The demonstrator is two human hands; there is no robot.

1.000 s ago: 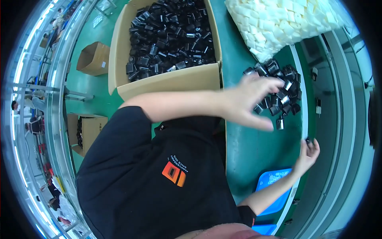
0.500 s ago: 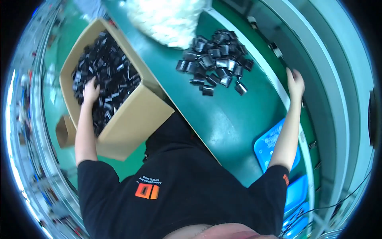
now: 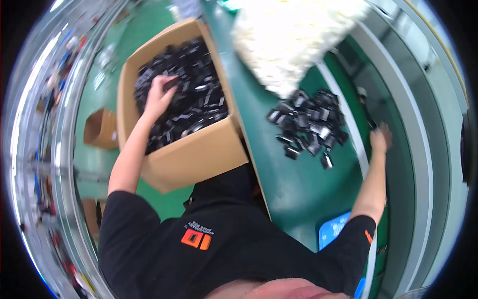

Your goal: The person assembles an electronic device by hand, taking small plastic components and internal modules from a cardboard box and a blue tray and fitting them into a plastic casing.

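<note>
My left hand (image 3: 160, 94) is over a cardboard box (image 3: 194, 167) filled with small glossy black parts (image 3: 186, 112). Its fingers and thumb come together around what looks like one dark part, hard to tell from those below. At the right, my right hand (image 3: 381, 138) reaches over a green strip (image 3: 359, 124) past the table's pale edge. Motion blurs its fingers, and a small dark thing (image 3: 372, 124) shows right by their tips. Between my arms, a loose pile of black parts (image 3: 311, 122) lies on the green table (image 3: 279, 179).
A large clear bag of whitish pieces (image 3: 294, 40) stands beyond the pile. The blue tray (image 3: 332, 230) is partly under my right arm. Another small pale item (image 3: 362, 92) sits on the strip. A smaller brown carton (image 3: 101, 129) is left of the box.
The whole view has swung, so box, pile and bag appear further right. My left hand's fingers, formerly down among the parts, have risen. My right hand now has a dark thing at its fingertips.
</note>
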